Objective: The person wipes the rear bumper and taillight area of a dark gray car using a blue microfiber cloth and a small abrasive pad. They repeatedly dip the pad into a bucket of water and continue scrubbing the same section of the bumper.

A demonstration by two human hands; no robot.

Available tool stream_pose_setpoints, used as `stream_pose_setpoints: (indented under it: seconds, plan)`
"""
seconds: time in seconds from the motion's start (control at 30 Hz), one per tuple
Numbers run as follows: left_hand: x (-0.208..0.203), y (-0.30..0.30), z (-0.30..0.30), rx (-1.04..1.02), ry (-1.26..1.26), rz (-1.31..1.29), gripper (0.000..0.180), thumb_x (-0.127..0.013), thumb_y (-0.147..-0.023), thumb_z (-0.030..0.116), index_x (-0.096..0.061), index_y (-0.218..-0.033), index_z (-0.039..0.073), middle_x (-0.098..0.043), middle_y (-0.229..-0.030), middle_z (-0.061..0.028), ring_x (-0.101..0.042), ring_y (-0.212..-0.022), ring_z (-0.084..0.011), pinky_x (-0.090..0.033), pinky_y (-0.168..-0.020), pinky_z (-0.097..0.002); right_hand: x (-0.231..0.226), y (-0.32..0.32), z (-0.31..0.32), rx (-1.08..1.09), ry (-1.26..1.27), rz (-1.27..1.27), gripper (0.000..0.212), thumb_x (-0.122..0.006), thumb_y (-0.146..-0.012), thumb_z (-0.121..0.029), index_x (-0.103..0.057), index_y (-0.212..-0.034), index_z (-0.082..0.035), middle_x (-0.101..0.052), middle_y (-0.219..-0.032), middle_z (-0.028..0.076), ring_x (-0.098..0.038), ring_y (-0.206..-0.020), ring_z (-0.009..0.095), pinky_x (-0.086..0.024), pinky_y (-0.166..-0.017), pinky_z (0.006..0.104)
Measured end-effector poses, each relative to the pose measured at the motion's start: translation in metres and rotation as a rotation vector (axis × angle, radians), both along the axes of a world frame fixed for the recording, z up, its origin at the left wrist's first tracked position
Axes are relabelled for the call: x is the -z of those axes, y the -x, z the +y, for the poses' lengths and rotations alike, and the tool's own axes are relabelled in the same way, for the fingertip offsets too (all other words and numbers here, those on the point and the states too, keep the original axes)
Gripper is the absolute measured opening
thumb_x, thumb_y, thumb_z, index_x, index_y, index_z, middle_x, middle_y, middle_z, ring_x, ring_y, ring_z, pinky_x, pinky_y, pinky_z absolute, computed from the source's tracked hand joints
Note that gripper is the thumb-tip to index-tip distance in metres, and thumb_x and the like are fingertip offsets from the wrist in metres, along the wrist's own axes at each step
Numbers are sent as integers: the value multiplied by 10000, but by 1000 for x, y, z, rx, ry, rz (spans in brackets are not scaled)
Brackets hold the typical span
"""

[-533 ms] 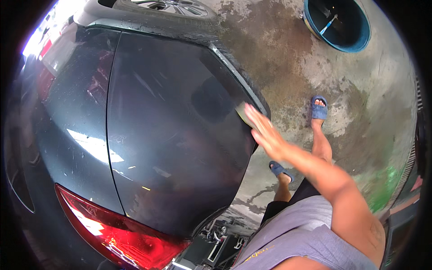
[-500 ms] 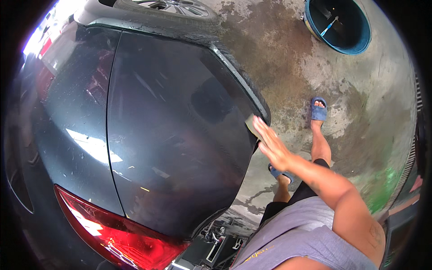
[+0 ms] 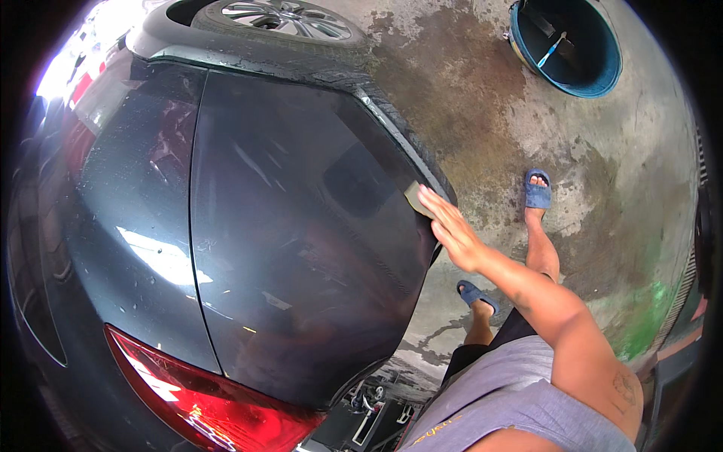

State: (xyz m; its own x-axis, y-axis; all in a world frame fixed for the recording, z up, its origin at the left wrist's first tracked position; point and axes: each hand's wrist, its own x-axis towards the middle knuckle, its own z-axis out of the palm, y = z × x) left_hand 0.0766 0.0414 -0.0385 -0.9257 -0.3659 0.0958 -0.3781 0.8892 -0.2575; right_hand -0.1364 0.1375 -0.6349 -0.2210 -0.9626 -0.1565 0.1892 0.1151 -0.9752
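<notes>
My right hand (image 3: 450, 226) lies flat, back upward, near the right edge of a dark grey car's rear side panel (image 3: 301, 226). Under its closed-together fingers is a thin olive-grey pad (image 3: 416, 200), pressed against the paintwork. The pad's far corner sticks out past my fingertips; the rest is covered. Dull, hazy patches and pale streaks show on the panel around it. My left hand is out of the picture.
Left of the panel seam, a red tail light (image 3: 203, 399) sits low. At the top is a wheel (image 3: 290, 21). On the stained concrete floor (image 3: 482, 113) stands a blue bucket (image 3: 584, 89) with a blue-and-white brush (image 3: 551, 51) inside. My sandalled feet stand right of the car.
My right hand and the pad have slid a little up and left, farther onto the panel. The whole view has shifted slightly, so the car appears lower and farther right.
</notes>
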Motion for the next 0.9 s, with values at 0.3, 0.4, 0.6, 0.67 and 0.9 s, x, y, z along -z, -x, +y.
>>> stream_pose_setpoints:
  seconds: [0.3,0.4,0.6,0.67,0.9]
  plan:
    - [3,-4,-5,-54,2,18,419,-687,-1054,370,-774,-1036,-39,-772,-938,-199,-769,-874,-394,-643,-845,-607,55,68,-187,-14,62,147,687,-274,-1202,-511,-353,-1731,-79,-314,-1814,140,-224,-1698,283,-154,-1362,512]
    - [0,-8,0,-89,16,14,411,-688,-1052,367,-777,-1038,-34,-772,-938,-194,-768,-878,-392,-643,-844,-604,42,35,-98,-24,98,150,679,-261,-1205,-483,-299,-1752,-84,-274,-1830,132,-197,-1708,280,-131,-1372,527]
    - [-4,-12,4,-111,29,26,395,-689,-1050,361,-782,-1043,-23,-773,-938,-184,-765,-886,-389,-643,-842,-597,25,9,-12,-97,-10,199,659,-274,-1209,-427,-271,-1755,-58,-237,-1839,143,-147,-1720,273,-110,-1381,519]
    - [-1,-10,-4,-84,15,29,389,-690,-1049,359,-784,-1044,-19,-774,-939,-181,-764,-889,-388,-643,-841,-595,31,38,-117,28,85,172,668,-269,-1212,-446,-274,-1752,-53,-246,-1833,157,-165,-1715,288,-121,-1381,498]
    - [-7,-12,5,-85,17,26,371,-691,-1046,351,-790,-1050,-6,-775,-939,-170,-761,-898,-384,-644,-839,-588,17,95,-202,152,118,55,693,-321,-1197,-530,-320,-1740,-100,-422,-1750,181,-362,-1639,344,-248,-1353,476]
